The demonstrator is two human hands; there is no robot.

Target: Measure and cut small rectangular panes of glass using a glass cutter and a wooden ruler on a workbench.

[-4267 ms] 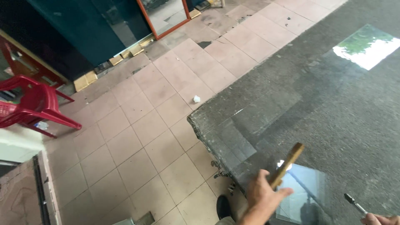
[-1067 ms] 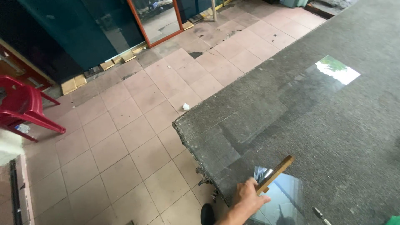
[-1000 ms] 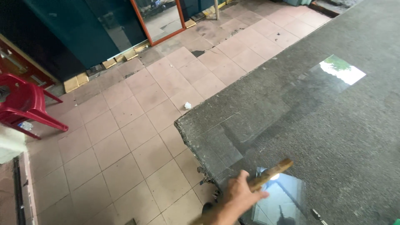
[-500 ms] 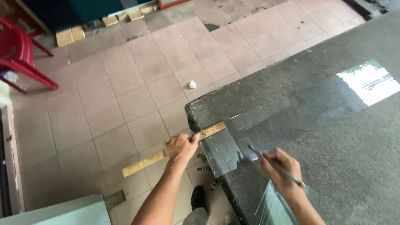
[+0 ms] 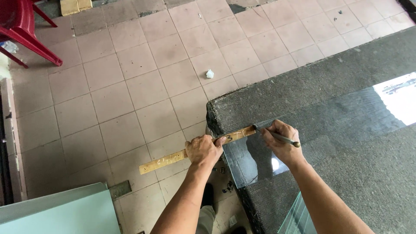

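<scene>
Head view looks down on a wooden stick, a flat, pale-brown strip with faint marks on its face. Its long axis runs from about 8 o'clock to 2 o'clock: the low end hangs out over the tiled floor, the high end rests on the corner of the dark table, across the edge of a glass sheet lying there.

The left hand is clamped over the stick near its middle, fingers wrapped on top, just off the table's corner. The right hand sits at 3 o'clock from the left, closed around a thin metal tool held like a pen; the tool's tip meets the stick's upper end at the glass edge, its shaft pointing toward 4 o'clock. The two hands are near each other but not touching.

A white crumpled scrap lies on the tiles at 12 o'clock from the left hand. A red chair stands at 10 o'clock, well apart.
</scene>
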